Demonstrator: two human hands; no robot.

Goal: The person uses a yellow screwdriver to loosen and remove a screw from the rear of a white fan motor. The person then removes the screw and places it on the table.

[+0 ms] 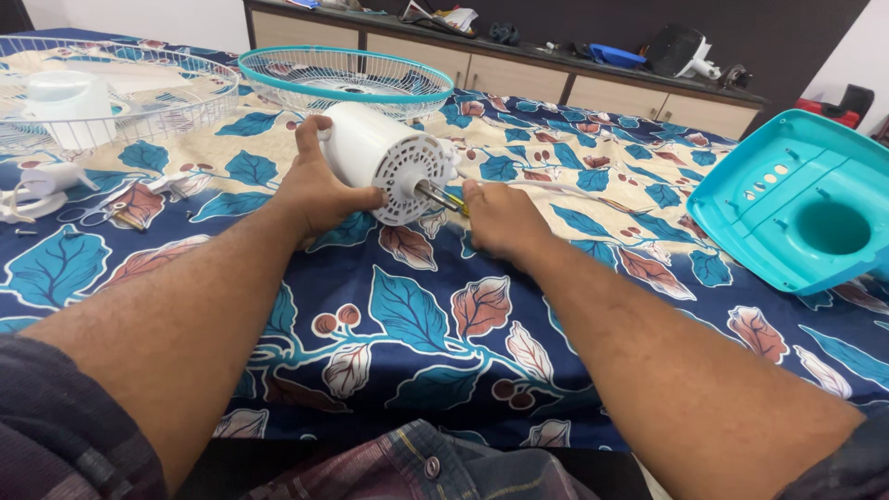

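A leaf-patterned bedsheet covers the surface. At right lies a turquoise fan base; behind, a turquoise-rimmed fan grille and a white wire grille. At centre, the left hand wraps the white fan motor housing, while the right hand closes around a yellow-handled screwdriver at its vented end. Scissors lie left.

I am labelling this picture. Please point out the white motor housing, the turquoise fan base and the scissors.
white motor housing [375, 157]: head view, curved side.
turquoise fan base [787, 199]: head view, inner face.
scissors [93, 215]: head view, handles.
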